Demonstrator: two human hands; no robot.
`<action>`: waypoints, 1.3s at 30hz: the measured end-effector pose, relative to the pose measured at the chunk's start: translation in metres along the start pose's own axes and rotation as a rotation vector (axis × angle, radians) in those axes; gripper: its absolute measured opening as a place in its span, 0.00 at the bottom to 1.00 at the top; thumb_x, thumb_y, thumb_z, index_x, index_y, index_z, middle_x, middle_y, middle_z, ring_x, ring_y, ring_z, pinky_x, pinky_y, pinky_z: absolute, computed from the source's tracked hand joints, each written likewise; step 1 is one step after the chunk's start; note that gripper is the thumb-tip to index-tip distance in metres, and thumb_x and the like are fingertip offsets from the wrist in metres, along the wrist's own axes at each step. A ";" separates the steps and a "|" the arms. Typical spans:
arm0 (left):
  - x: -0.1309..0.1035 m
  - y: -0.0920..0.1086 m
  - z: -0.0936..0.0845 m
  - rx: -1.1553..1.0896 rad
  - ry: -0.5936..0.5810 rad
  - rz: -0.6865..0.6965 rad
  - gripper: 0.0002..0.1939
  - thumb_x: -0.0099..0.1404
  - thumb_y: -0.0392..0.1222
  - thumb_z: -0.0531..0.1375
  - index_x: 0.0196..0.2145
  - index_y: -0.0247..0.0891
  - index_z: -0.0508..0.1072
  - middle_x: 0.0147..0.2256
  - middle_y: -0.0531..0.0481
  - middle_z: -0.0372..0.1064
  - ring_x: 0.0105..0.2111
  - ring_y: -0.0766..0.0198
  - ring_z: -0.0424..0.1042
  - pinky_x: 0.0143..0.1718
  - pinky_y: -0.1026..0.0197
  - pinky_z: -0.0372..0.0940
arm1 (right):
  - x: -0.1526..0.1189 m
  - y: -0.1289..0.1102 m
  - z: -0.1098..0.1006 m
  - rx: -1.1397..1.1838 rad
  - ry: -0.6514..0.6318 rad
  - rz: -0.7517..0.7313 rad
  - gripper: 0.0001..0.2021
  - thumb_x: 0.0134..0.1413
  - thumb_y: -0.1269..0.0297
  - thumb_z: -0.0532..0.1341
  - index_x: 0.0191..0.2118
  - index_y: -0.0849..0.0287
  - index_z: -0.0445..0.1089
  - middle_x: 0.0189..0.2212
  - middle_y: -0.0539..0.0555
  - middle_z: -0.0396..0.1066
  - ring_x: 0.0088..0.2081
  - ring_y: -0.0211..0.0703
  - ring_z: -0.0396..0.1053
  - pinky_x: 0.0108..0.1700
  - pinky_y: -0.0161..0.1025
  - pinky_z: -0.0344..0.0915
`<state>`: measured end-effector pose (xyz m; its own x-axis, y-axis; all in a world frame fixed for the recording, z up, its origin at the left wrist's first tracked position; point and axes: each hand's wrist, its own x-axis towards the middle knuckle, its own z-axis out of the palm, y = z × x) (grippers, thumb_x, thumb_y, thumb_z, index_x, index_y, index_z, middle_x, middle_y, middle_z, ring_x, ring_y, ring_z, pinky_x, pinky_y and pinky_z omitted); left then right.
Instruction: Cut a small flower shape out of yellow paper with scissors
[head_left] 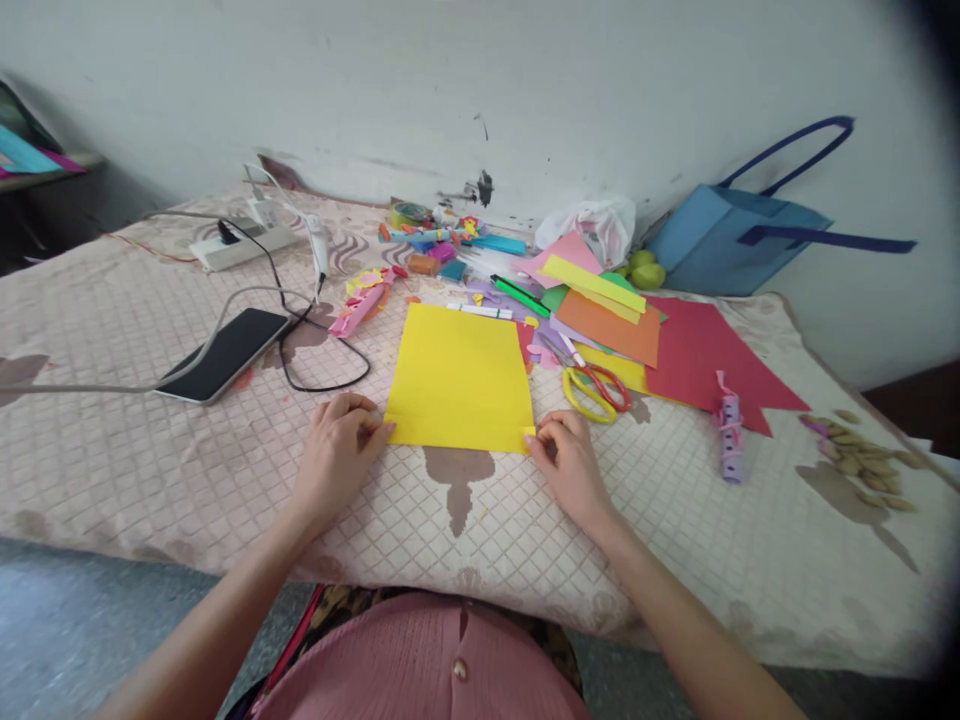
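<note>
A sheet of yellow paper [463,375] lies on the patterned tablecloth in front of me. Its near edge is folded up in a narrow strip. My left hand [341,445] pinches the near left corner between thumb and fingers. At the near right corner, my right hand [571,462] pinches the paper in the same way. Just right of the sheet lie scissors [596,392] with one yellow and one red handle loop. White marker pens [480,311] rest along the sheet's far edge.
Coloured paper pieces [607,325], a red sheet [709,350] and a green pen [520,296] lie beyond on the right. A blue bag [731,240] stands by the wall. On the left are a tablet-like device [225,355], cables and a power strip [244,246]. Nuts [862,460] lie far right.
</note>
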<state>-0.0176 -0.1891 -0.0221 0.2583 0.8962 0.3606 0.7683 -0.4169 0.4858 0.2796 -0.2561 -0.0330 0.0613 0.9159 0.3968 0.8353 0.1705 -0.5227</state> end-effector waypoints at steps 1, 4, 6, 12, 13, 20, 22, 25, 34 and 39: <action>0.000 0.000 0.000 0.000 -0.003 -0.001 0.11 0.61 0.46 0.56 0.24 0.39 0.70 0.40 0.47 0.65 0.41 0.56 0.65 0.46 0.51 0.60 | 0.000 0.000 0.000 -0.007 0.001 -0.003 0.09 0.54 0.68 0.56 0.24 0.56 0.58 0.36 0.56 0.61 0.41 0.49 0.60 0.44 0.49 0.61; 0.002 -0.001 0.000 0.001 0.002 0.007 0.11 0.61 0.45 0.56 0.23 0.39 0.70 0.39 0.47 0.65 0.40 0.56 0.65 0.45 0.50 0.60 | 0.000 0.000 0.001 -0.022 0.007 -0.007 0.09 0.53 0.68 0.56 0.24 0.55 0.58 0.36 0.56 0.61 0.41 0.49 0.60 0.43 0.49 0.61; 0.002 -0.002 0.001 0.007 0.003 0.011 0.11 0.60 0.46 0.56 0.23 0.39 0.70 0.39 0.47 0.66 0.40 0.56 0.65 0.45 0.50 0.60 | 0.000 0.000 0.002 -0.028 0.005 -0.009 0.09 0.54 0.68 0.55 0.24 0.55 0.57 0.36 0.56 0.61 0.41 0.49 0.60 0.44 0.49 0.61; 0.003 -0.004 0.002 0.021 0.011 0.024 0.11 0.60 0.46 0.57 0.23 0.39 0.69 0.38 0.47 0.66 0.40 0.56 0.66 0.45 0.50 0.60 | -0.001 -0.003 0.002 -0.030 0.023 -0.031 0.05 0.53 0.71 0.54 0.36 0.56 0.58 0.39 0.58 0.59 0.43 0.51 0.59 0.45 0.51 0.61; 0.003 -0.004 0.002 0.023 0.014 0.028 0.11 0.59 0.46 0.57 0.23 0.39 0.69 0.38 0.47 0.66 0.40 0.56 0.66 0.45 0.50 0.60 | -0.002 -0.003 0.001 -0.034 0.023 -0.036 0.07 0.53 0.71 0.54 0.39 0.56 0.58 0.40 0.59 0.59 0.44 0.52 0.58 0.46 0.51 0.61; 0.002 -0.004 0.002 0.020 0.033 0.037 0.08 0.59 0.43 0.58 0.24 0.39 0.66 0.38 0.47 0.66 0.40 0.56 0.66 0.44 0.51 0.60 | -0.002 -0.002 0.001 -0.064 0.009 -0.050 0.15 0.53 0.71 0.53 0.47 0.56 0.57 0.44 0.61 0.59 0.48 0.55 0.58 0.47 0.55 0.60; 0.002 -0.003 0.001 0.014 0.029 0.038 0.07 0.59 0.43 0.58 0.26 0.39 0.66 0.38 0.47 0.66 0.41 0.56 0.66 0.45 0.51 0.60 | -0.003 -0.002 0.001 -0.071 0.006 -0.053 0.15 0.53 0.71 0.53 0.48 0.56 0.57 0.44 0.61 0.59 0.48 0.55 0.59 0.47 0.55 0.61; 0.001 -0.001 0.000 0.030 0.017 0.023 0.05 0.60 0.43 0.57 0.32 0.39 0.66 0.38 0.46 0.65 0.41 0.55 0.65 0.46 0.50 0.60 | -0.003 -0.003 0.001 -0.086 0.004 -0.062 0.17 0.54 0.71 0.53 0.50 0.55 0.57 0.45 0.61 0.59 0.49 0.56 0.58 0.48 0.56 0.61; 0.000 0.014 -0.007 0.230 -0.071 0.173 0.21 0.63 0.35 0.52 0.54 0.44 0.62 0.56 0.40 0.54 0.56 0.47 0.54 0.52 0.43 0.55 | -0.001 -0.012 0.000 -0.259 -0.051 -0.186 0.30 0.54 0.77 0.51 0.61 0.46 0.50 0.57 0.60 0.52 0.57 0.59 0.53 0.52 0.62 0.58; 0.009 0.016 -0.012 0.377 -0.244 0.508 0.42 0.55 0.20 0.51 0.60 0.61 0.52 0.64 0.52 0.42 0.64 0.47 0.37 0.59 0.39 0.43 | 0.009 -0.020 -0.009 -0.318 -0.249 -0.411 0.38 0.49 0.86 0.50 0.58 0.35 0.56 0.64 0.50 0.45 0.63 0.62 0.42 0.54 0.66 0.54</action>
<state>-0.0099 -0.1897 -0.0017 0.7319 0.6301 0.2595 0.6570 -0.7535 -0.0232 0.2684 -0.2542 -0.0125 -0.4014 0.8621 0.3093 0.8889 0.4480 -0.0953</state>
